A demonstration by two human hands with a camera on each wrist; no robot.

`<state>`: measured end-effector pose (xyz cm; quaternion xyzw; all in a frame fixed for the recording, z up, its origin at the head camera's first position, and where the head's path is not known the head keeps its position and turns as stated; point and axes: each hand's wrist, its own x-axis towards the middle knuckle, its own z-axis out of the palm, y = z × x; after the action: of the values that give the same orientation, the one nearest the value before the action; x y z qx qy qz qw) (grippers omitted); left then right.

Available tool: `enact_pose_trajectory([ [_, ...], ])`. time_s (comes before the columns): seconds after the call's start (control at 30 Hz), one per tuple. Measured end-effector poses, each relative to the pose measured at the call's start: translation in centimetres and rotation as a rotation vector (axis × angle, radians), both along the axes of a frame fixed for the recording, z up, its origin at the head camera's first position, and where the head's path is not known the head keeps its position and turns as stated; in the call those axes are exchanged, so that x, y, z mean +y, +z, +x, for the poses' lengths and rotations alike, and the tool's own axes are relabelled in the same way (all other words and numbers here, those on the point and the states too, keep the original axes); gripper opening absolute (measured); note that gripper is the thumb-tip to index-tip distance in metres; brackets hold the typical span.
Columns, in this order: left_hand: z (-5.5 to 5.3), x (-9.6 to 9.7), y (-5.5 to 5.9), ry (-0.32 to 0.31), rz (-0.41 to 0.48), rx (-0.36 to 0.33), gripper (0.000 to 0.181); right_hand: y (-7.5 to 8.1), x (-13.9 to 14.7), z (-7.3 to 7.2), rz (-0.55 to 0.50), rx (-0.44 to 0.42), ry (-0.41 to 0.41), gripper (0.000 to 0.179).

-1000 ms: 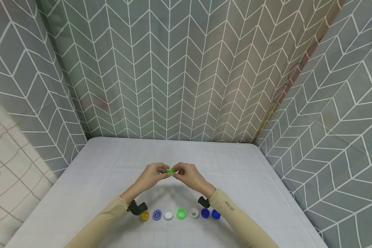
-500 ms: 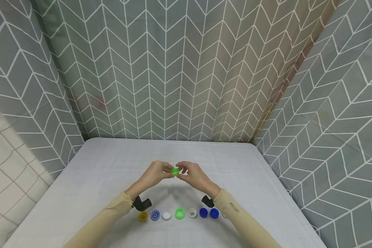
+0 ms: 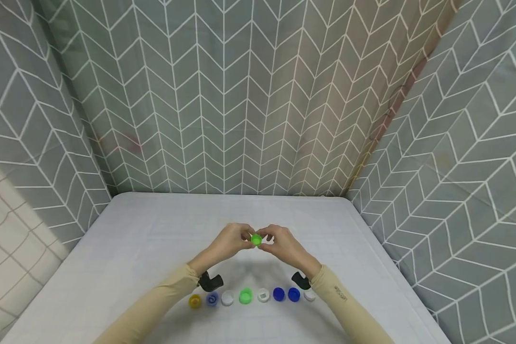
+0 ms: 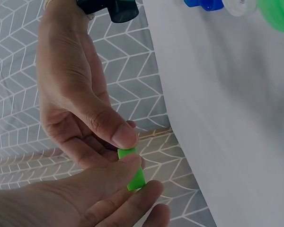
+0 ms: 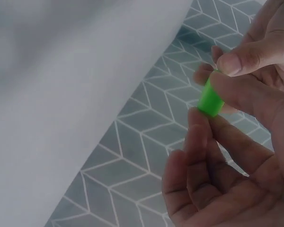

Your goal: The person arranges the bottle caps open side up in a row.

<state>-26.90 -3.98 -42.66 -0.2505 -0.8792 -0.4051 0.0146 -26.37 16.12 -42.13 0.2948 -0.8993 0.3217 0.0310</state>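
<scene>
A small bright green bottle cap (image 3: 256, 240) is held up above the white table, its hollow side facing the head camera. My left hand (image 3: 234, 238) pinches its left edge between thumb and fingers. On the opposite edge, my right hand (image 3: 284, 246) pinches it too. The left wrist view shows the green cap (image 4: 132, 170) edge-on, partly covered by the thumbs. From the right wrist, the green cap's side wall (image 5: 211, 100) shows between both hands' fingertips.
Nearer me, a row of caps lies on the white table (image 3: 176, 215): yellow (image 3: 195, 301), bluish-purple (image 3: 212, 299), white (image 3: 227, 298), larger green (image 3: 245, 295), another white (image 3: 263, 295), two blue (image 3: 278, 294) and a white cap (image 3: 309, 295) beside the right sleeve. Patterned curtains (image 3: 223, 95) surround the table.
Both hands and the green cap have shifted right, and the cap has turned from nearly edge-on to face the head camera. The right fingers loosened, then closed on it again.
</scene>
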Motion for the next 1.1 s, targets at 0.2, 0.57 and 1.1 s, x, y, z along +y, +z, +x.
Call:
enact_pose_trajectory([
  [0.2,0.0,2.1,0.0,-0.023,-0.013,0.013,0.023,0.3,1.8,0.6,-0.001,0.009,-0.038,0.030],
  [0.57,0.9,5.7,-0.2,-0.067,-0.036,0.027,0.024,0.2,5.0,2.4,0.000,0.022,-0.108,0.026],
  [1.1,2.7,11.8,-1.8,-0.082,-0.176,0.113,0.026,-0.3,9.9,5.0,0.086,-0.004,-0.173,0.023],
])
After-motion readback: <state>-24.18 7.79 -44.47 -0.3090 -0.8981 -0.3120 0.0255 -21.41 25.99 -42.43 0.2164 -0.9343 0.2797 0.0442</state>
